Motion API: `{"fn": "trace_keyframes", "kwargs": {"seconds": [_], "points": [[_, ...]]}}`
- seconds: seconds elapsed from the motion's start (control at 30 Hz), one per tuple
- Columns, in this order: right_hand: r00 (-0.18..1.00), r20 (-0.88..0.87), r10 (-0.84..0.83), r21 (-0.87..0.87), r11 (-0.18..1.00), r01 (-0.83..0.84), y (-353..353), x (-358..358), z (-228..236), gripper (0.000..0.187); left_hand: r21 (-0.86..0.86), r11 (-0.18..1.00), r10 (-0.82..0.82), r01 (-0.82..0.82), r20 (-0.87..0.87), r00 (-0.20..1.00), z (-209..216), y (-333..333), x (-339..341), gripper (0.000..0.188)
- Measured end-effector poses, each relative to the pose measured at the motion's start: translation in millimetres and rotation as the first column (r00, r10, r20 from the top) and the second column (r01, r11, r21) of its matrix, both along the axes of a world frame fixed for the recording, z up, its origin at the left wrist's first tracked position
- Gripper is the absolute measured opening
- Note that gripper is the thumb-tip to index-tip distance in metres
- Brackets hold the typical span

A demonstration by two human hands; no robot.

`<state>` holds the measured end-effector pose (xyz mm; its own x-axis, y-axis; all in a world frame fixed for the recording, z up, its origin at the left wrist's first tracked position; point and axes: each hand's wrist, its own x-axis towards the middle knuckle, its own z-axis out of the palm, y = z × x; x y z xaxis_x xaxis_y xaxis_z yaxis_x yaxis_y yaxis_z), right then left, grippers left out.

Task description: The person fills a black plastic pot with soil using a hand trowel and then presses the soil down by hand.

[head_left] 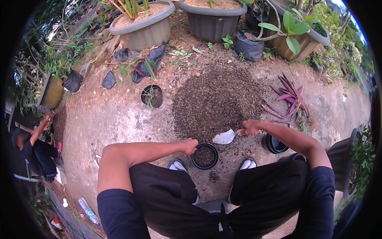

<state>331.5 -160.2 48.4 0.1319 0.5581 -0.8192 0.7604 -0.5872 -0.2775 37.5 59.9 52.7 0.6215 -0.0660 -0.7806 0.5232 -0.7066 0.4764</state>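
Trowel [224, 137] in the right hand [250, 127], a person works at a heap of dark soil [217, 99] spread on the ground. The right hand's fingers are wrapped round the handle, and the pale blade points left at the heap's near edge, with no load plain to see on it. The left hand [189, 147], fingers curled in, holds the rim of a round black pot [217, 161], which stands between the person's feet [247, 164], near the blade. Dark soil shows inside the pot, apparently below the rim.

The step in hand looks to be filling, with the pot only part full. The next move seems to call for driving the blade into the heap, lifting a level load and tipping it inside the rim while the left hand steadies the pot. Beyond, a potted plant [150, 96] and purple cuttings [292, 97] flank the heap.
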Motion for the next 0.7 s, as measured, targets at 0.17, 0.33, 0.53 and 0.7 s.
{"fn": "trace_keyframes", "kwargs": {"seconds": [0.17, 0.33, 0.53, 0.7], "points": [[0.958, 0.238, 0.159, 0.197, 0.958, -0.208, -14.4, 11.2, -7.8, 0.064, -0.002, 1.0, -0.018, 0.018, 0.018, 1.0, -4.2, -0.3, 1.9, 0.022], [0.95, 0.269, 0.157, 0.212, 0.953, -0.218, -15.2, 16.1, 30.6, 0.06, 0.031, 0.999, -0.007, 0.007, -0.006, 1.0, -9.5, 0.8, -2.3, 0.026], [0.969, 0.184, 0.163, 0.307, 0.927, -0.215, -5.1, 23.4, 72.1, 0.051, 0.006, 1.0, -0.02, 0.02, 0.003, 1.0, -13.8, 1.5, -2.8, 0.022], [0.921, 0.294, 0.255, 0.315, 0.884, -0.346, 20.5, 22.9, 114.5, 0.047, 0.005, 1.0, -0.009, 0.008, 0.018, 1.0, -9.3, 0.5, -1.3, 0.022]]}}
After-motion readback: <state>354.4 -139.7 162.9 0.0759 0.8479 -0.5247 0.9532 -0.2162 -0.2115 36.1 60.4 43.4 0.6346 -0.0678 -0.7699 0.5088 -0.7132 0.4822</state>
